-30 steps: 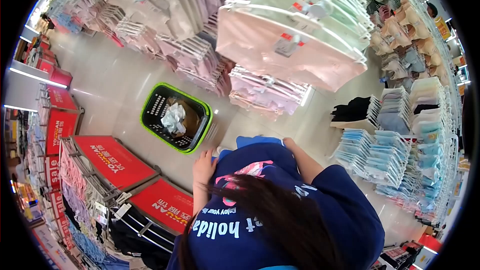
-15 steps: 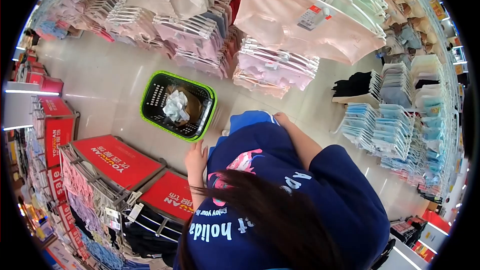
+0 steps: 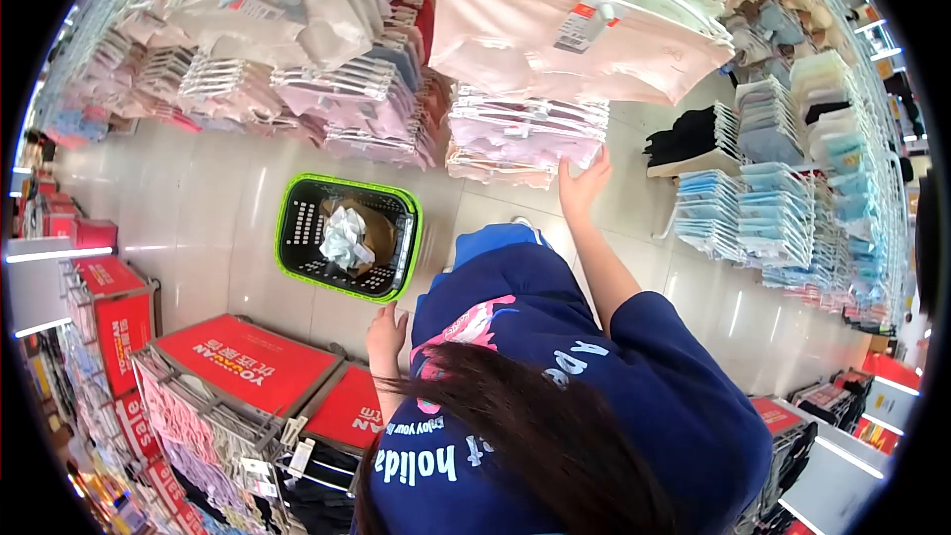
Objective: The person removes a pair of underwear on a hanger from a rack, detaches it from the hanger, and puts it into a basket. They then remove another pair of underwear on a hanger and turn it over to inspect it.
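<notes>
My right hand (image 3: 586, 184) is at the near right edge of a row of lilac garments (image 3: 525, 144) on white hangers. Its thumb and fingers are apart, and the fingertips seem to touch the fabric. My left hand (image 3: 386, 333) hangs low beside the near rim of a black shopping basket (image 3: 416, 243) with a bright green edge. Its fingers look loosely spread, with nothing visible in them. Inside the basket lie a crumpled whitish item (image 3: 346, 237) and something brown (image 3: 379, 234). Above the lilac row hangs a large peach garment (image 3: 515, 30) with a price tag (image 3: 578, 28).
Racks of pale garments (image 3: 272, 25) line the far left. On the right are black garments (image 3: 690, 142) and light blue garments (image 3: 708, 213). Red-topped display stands (image 3: 248, 362) border the near left. Tiled floor (image 3: 213, 238) runs between the racks.
My right hand has moved forward from beside my leg to the lilac garments. The view has shifted, and the racks and basket appear in slightly different places. My left hand stays near the basket.
</notes>
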Demonstrator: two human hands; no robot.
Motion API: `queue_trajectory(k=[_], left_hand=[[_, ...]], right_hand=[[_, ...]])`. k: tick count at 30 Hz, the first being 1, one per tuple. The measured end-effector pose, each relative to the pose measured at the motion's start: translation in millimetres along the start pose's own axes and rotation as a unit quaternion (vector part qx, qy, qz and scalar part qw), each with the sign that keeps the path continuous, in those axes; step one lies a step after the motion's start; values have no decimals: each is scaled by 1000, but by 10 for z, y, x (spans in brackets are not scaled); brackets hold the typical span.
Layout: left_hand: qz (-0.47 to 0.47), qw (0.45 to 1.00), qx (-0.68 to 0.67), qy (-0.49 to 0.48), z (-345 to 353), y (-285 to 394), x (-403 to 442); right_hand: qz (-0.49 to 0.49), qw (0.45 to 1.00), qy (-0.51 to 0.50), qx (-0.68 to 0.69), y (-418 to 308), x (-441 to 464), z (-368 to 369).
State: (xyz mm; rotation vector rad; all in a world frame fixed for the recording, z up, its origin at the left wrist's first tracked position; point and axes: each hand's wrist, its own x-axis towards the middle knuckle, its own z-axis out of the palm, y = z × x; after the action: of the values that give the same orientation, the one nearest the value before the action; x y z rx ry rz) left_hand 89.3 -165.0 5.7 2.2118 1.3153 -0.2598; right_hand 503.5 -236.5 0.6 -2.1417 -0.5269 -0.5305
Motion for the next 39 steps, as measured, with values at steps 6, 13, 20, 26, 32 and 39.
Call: queue_trajectory(k=[6,13,20,26,32,39], left_hand=[[16,1000,4,17,-194,64,262],[63,998,7,15,-224,466,414],[155,986,-9,54,-126,1014,424],[188,977,-8,101,-139,1455,578],[218,958,-76,168,-280,2025,718],[212,924,-110,298,-482,2241,1121]], right_hand=[[-178,976,-39,-121,-334,613,-216],[-203,966,-141,-81,-126,775,-37],[-278,940,-197,-16,-29,873,-149],[-305,924,-233,4,44,1022,-289],[-362,889,-275,54,119,1092,-663],[-328,872,-350,95,370,989,-1287]])
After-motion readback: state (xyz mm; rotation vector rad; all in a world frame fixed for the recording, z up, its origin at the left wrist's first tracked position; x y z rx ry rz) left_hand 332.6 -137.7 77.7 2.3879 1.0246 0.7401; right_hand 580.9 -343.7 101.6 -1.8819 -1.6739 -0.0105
